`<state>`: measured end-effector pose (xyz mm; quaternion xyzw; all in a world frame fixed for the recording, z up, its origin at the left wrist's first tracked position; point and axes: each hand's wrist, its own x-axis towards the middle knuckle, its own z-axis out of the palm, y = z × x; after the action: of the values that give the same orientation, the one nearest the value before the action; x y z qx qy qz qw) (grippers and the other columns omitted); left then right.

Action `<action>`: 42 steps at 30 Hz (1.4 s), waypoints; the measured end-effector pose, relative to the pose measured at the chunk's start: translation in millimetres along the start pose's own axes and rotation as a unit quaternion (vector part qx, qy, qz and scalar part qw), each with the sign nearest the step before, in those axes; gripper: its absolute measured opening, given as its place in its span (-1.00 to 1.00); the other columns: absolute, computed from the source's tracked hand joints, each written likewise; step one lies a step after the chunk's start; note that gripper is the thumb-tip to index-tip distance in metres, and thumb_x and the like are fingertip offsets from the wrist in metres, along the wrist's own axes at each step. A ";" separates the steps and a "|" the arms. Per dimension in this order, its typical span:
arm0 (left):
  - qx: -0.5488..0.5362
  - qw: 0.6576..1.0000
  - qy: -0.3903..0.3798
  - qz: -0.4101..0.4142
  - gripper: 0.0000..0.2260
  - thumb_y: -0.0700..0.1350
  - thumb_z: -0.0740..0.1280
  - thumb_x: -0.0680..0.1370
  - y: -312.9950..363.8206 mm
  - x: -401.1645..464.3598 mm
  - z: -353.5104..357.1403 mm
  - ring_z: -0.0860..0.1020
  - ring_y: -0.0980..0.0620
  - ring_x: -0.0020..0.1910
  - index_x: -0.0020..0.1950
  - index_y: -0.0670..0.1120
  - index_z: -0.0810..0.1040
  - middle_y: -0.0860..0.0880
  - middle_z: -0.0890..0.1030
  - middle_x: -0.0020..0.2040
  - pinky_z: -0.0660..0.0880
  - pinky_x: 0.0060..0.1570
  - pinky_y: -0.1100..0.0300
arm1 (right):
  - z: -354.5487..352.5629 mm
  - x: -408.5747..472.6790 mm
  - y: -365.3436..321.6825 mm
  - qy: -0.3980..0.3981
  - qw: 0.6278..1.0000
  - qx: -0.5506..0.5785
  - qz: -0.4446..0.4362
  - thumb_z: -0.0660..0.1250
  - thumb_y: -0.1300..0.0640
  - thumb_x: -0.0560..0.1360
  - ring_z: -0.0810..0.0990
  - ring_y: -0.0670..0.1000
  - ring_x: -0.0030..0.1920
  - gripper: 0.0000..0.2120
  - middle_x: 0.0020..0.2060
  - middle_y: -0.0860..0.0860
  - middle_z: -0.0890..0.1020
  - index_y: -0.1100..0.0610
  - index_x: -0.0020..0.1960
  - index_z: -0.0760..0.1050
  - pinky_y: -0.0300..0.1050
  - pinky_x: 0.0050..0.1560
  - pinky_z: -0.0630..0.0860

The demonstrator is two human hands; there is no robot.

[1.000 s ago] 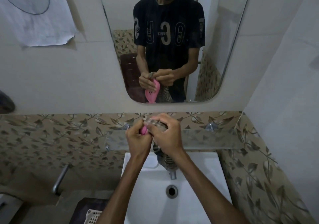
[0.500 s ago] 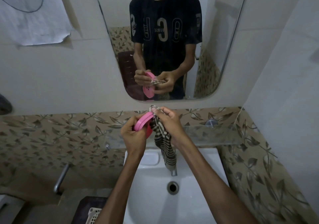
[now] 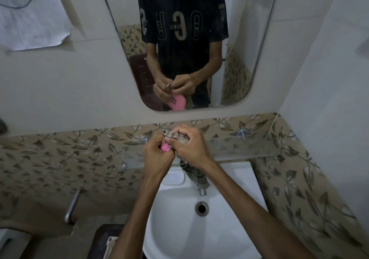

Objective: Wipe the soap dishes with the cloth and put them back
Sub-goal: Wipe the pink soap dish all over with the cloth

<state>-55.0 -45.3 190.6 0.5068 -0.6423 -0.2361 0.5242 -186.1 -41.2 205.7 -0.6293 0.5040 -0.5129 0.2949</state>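
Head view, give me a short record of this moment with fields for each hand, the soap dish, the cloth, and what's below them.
left hand: left hand grips the pink soap dish, fingers curled round it
right hand: right hand holds the striped cloth bunched against the dish
soap dish: mostly hidden between the hands; its mirror reflection shows holes
cloth: one end in the right hand, the rest hangs down over the tap
below: white sink, directly under both hands
behind: glass shelf on the wall
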 end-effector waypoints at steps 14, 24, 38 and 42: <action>-0.177 0.982 0.068 -0.012 -0.84 -0.16 0.33 0.34 23.7 -3.7 -3.4 0.65 0.16 -0.08 -0.24 0.12 0.57 0.12 0.72 -0.13 0.59 -0.13 0.31 | -21.8 16.2 60.9 0.101 0.977 0.029 0.186 0.60 0.10 0.46 0.67 -0.04 -0.27 -0.94 -0.29 -0.04 0.75 0.07 -0.13 0.76 -0.15 -0.21 0.57; -0.413 0.841 0.039 -0.348 -0.67 -0.51 0.24 0.39 18.3 8.0 11.2 0.61 -0.09 -0.06 0.02 -0.17 0.43 -0.16 0.60 0.02 0.55 -0.30 0.10 | -33.8 12.5 35.9 0.095 0.889 0.358 0.269 0.52 -0.06 0.52 0.71 0.22 0.00 -0.73 -0.13 0.10 0.76 0.16 0.00 0.76 0.16 0.23 0.60; -0.400 0.850 -0.001 -0.341 -0.53 -0.37 0.27 0.52 12.0 5.2 11.7 0.63 -0.14 0.21 0.34 0.01 0.61 -0.18 0.65 0.25 0.63 0.14 -0.11 | -41.3 -7.6 16.4 0.034 0.988 0.154 -0.010 0.67 0.10 0.38 0.66 -0.02 -0.16 -0.81 -0.16 -0.07 0.71 0.02 -0.07 0.72 -0.16 -0.11 0.62; -0.584 0.702 -0.034 -0.407 -0.75 -0.04 0.31 0.55 11.1 2.8 1.1 0.68 -0.20 -0.10 0.10 -0.20 0.58 -0.21 0.62 -0.01 0.61 0.11 -0.31 | -41.2 -11.2 20.0 0.005 0.988 0.128 -0.087 0.68 0.20 0.36 0.63 -0.13 -0.08 -0.73 -0.10 -0.03 0.67 0.18 0.01 0.71 -0.24 0.02 0.58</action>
<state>-60.3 -43.9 200.8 0.3036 -0.1241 -0.7710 0.5459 -231.2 -31.1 196.4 -0.6250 0.3787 -0.6006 0.3246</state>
